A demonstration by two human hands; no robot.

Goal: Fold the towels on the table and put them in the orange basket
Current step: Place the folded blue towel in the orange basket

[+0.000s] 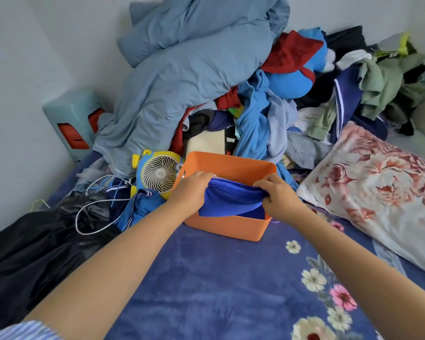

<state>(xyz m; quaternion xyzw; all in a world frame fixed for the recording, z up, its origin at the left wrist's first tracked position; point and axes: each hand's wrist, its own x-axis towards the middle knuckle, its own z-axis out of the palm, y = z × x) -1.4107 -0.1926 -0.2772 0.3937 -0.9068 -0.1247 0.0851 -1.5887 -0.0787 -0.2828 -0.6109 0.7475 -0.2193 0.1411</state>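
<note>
Nearest me lay the navy floral blanket. On it stood the orange basket, and over its opening my left hand and right hand each gripped an end of the folded blue towel, fingers curled round it, its underside dipping inside. Behind rose a heap of clothes.

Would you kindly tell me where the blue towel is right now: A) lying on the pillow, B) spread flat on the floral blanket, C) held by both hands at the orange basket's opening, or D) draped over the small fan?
C: the left hand and right hand both grip the blue towel over the orange basket.
</note>
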